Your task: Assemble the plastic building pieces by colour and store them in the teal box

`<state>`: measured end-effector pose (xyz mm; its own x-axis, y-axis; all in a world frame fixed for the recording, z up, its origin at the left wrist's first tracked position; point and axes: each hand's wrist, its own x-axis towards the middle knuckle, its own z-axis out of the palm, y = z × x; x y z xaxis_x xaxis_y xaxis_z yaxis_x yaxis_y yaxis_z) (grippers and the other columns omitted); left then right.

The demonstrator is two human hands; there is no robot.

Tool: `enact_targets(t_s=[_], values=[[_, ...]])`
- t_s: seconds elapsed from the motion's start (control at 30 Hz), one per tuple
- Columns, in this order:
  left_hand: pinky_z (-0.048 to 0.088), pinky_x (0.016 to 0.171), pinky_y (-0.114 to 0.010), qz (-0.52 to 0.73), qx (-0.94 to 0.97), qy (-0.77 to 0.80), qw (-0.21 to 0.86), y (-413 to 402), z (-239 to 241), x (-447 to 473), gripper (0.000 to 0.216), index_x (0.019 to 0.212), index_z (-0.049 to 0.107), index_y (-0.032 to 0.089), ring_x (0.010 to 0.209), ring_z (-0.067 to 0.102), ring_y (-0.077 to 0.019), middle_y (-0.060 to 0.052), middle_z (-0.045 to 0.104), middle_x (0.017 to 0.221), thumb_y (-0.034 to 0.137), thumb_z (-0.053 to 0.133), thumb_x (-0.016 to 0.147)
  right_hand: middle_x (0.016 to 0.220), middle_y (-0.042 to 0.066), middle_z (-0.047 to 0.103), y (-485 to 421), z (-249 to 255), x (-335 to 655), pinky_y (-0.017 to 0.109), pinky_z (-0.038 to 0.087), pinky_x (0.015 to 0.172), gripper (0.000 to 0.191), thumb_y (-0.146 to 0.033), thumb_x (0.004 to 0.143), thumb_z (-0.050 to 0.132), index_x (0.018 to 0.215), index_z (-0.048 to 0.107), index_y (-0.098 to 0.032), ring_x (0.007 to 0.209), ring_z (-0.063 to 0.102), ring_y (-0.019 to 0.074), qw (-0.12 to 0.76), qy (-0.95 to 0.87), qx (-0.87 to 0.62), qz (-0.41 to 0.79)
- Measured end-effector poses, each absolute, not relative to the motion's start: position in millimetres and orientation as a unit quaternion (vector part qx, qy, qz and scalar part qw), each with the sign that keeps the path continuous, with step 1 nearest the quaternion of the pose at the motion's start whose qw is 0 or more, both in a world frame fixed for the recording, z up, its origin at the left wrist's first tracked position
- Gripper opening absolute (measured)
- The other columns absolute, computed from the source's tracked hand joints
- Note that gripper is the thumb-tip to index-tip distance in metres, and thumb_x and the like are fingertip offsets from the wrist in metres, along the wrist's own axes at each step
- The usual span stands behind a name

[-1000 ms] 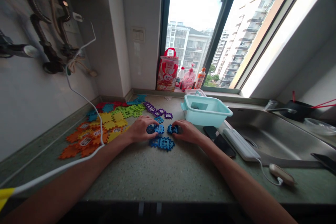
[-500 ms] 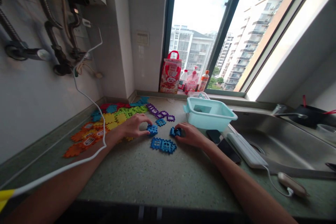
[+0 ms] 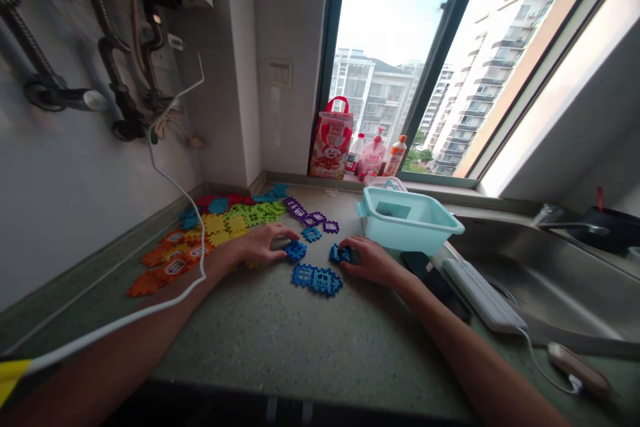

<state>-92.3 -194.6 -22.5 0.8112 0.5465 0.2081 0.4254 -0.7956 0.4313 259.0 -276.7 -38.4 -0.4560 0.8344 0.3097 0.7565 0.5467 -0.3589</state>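
Note:
My left hand (image 3: 265,245) rests low over the counter, thumb and forefinger apart at the near edge of a blue toothed plastic building tile (image 3: 295,251), which looks flat on the counter. Opposite it, my right hand (image 3: 371,259) pinches another blue building tile (image 3: 339,253) between thumb and fingers. Between and below the hands lie joined blue window tiles (image 3: 317,279). A lighter blue tile (image 3: 311,234) sits just beyond, with several purple window tiles (image 3: 315,219) behind it.
Orange, yellow and green tiles (image 3: 215,223) spread to the left. A white cable (image 3: 150,307) crosses above my left forearm. At the right stand a turquoise tub (image 3: 410,227), a dark phone (image 3: 447,293), a white power strip (image 3: 483,295) and the steel sink (image 3: 575,273).
The view has shifted slightly, moving everything a little to the right. The tile by my left hand now looks flatter, with the fingers less over it. My right hand keeps its pinch.

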Motion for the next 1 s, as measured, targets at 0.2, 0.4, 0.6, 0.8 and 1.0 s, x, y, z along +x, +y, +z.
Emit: enact_targets(t_s=[0.2, 0.4, 0.6, 0.8, 1.0], values=[[0.045, 0.115, -0.037, 0.154, 0.939, 0.235, 0.197, -196, -20, -85, 0.077, 0.145, 0.061, 0.027, 0.13, 0.061, -0.0257, -0.006, 0.064, 0.145, 0.012, 0.071, 0.071, 0.102, 0.006, 0.072, -276, -41, 260, 0.036, 0.052, 0.088, 0.028, -0.03, 0.086, 0.073, 0.112, 0.07, -0.023, 0.091, 0.068, 0.0224, 0.222, -0.854, -0.465, 0.074], [0.051, 0.103, -0.034, 0.15, 0.94, 0.241, 0.191, -195, -21, -88, 0.054, 0.131, 0.072, 0.029, 0.113, 0.068, -0.0231, -0.004, 0.074, 0.124, 0.022, 0.076, 0.077, 0.104, 0.006, 0.075, -276, -38, 259, 0.035, 0.054, 0.088, 0.029, -0.032, 0.085, 0.075, 0.113, 0.072, -0.025, 0.093, 0.07, 0.0232, 0.214, -0.858, -0.465, 0.054], [0.051, 0.1, -0.033, 0.162, 0.938, 0.25, 0.175, -190, -25, -92, 0.05, 0.129, 0.072, 0.025, 0.11, 0.069, -0.0227, -0.006, 0.075, 0.123, 0.037, 0.079, 0.081, 0.106, 0.007, 0.075, -292, -20, 247, 0.036, 0.054, 0.088, 0.03, -0.029, 0.083, 0.077, 0.113, 0.072, -0.024, 0.097, 0.07, 0.0241, 0.237, -0.859, -0.453, 0.005], [0.051, 0.095, -0.033, 0.174, 0.939, 0.261, 0.143, -192, -20, -92, 0.049, 0.126, 0.076, 0.03, 0.099, 0.069, -0.023, -0.006, 0.075, 0.112, 0.046, 0.083, 0.08, 0.107, 0.007, 0.075, -316, -10, 218, 0.036, 0.052, 0.091, 0.032, -0.033, 0.083, 0.078, 0.113, 0.069, -0.024, 0.1, 0.068, 0.0249, 0.214, -0.888, -0.403, 0.048], [0.051, 0.096, -0.035, 0.195, 0.935, 0.259, 0.143, -193, -18, -91, 0.048, 0.124, 0.078, 0.029, 0.097, 0.069, -0.0228, -0.007, 0.074, 0.112, 0.047, 0.084, 0.079, 0.105, 0.007, 0.073, -319, -16, 210, 0.036, 0.05, 0.091, 0.032, -0.036, 0.081, 0.081, 0.109, 0.068, -0.025, 0.101, 0.066, 0.0256, 0.166, -0.896, -0.408, 0.055]])
